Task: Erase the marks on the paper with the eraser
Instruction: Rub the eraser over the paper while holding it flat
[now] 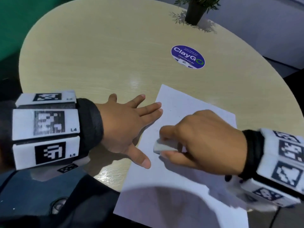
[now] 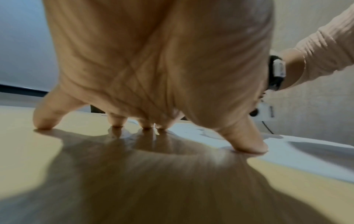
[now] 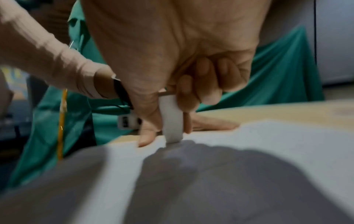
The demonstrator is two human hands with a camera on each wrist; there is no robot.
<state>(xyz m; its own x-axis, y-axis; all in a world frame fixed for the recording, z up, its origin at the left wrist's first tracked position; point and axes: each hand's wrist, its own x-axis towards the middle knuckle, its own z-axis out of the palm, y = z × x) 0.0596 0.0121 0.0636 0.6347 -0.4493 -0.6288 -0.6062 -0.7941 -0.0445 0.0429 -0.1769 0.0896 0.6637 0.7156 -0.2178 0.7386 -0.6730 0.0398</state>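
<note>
A white sheet of paper point(image 1: 185, 181) lies on the pale wooden table point(image 1: 102, 51), near its front right. My right hand point(image 1: 202, 137) pinches a white eraser point(image 1: 162, 148) between thumb and fingers, its lower end pressed on the paper point(image 3: 249, 151); the eraser point(image 3: 171, 119) stands upright there. My left hand point(image 1: 130, 124) lies flat with fingers spread, its fingertips point(image 2: 249, 146) and thumb holding down the paper's left edge point(image 2: 306, 160). Only faint specks show on the sheet near my left fingers; any marks under the hands are hidden.
A round blue "ClayGo" sticker point(image 1: 187, 57) lies on the table beyond the paper. A potted plant point(image 1: 195, 10) stands at the far edge. Green cloth point(image 3: 277, 72) hangs past the table's left side. The paper's near end overhangs the table edge.
</note>
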